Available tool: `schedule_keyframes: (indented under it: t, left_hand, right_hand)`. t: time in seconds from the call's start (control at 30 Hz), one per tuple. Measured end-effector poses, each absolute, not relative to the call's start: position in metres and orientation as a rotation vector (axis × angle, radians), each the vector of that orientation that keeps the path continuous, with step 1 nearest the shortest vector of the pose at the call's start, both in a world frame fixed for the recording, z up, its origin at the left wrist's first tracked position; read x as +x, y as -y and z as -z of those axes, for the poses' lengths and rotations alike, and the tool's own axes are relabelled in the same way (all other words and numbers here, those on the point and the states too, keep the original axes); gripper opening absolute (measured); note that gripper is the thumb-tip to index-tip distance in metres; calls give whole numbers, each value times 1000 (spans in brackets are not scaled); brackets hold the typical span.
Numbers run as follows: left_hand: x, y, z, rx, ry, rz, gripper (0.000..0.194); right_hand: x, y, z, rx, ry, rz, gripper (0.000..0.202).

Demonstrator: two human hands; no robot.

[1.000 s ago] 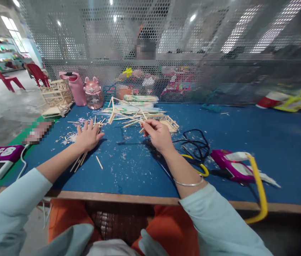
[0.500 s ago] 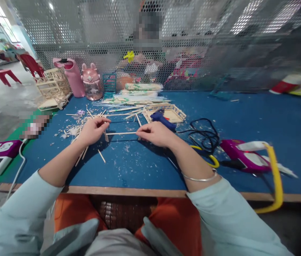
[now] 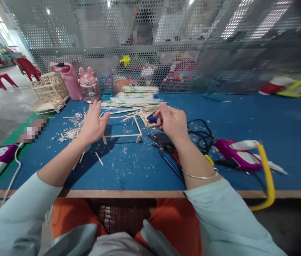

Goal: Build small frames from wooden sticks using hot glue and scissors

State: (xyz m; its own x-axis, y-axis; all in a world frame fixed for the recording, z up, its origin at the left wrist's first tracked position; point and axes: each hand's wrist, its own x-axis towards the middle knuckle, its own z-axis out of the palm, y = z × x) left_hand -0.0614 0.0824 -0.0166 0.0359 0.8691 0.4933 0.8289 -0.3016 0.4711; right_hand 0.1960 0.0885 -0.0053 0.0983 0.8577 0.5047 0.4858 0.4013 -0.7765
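My left hand is open, its fingers stretched out above the left end of a small frame of thin wooden sticks. The frame stands on short legs on the blue tabletop. My right hand is closed round a blue glue gun, most of which it hides. Behind that hand is a wooden-stick tray, partly covered. A pair of pliers lies just below my right wrist. Loose sticks and shavings are scattered around my left hand.
Bundles of sticks lie at the back before a perforated metal screen. A pink bottle, a clear cup and a stick structure stand back left. A black cord and a purple device lie right.
My right hand has let go of the stick frame, moved up and right, and closed on the glue gun. My left hand has released the frame and opened its fingers. The pliers now show.
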Motion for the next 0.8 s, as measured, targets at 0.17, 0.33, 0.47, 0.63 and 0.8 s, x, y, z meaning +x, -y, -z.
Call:
schedule_keyframes:
  t: [0.17, 0.33, 0.47, 0.63, 0.8]
  left_hand:
    - [-32, -83, 7, 2360, -1908, -403, 68]
    - [-27, -86, 10, 2384, -1913, -151, 65]
    - [-26, -89, 13, 2421, -1933, -125, 66]
    - [-28, -91, 17, 2391, -1929, -194, 64]
    - [-33, -83, 5, 2411, -1893, -852, 46]
  right_hand:
    - [186, -93, 17, -1134, 1722, -306, 38]
    - [159, -90, 33, -1227, 2202, -174, 54]
    - [143, -93, 40, -1438, 2305, -168, 59]
    - [143, -95, 38, -1467, 2302, -258, 65]
    - [162, -99, 30, -1220, 1889, -278, 64]
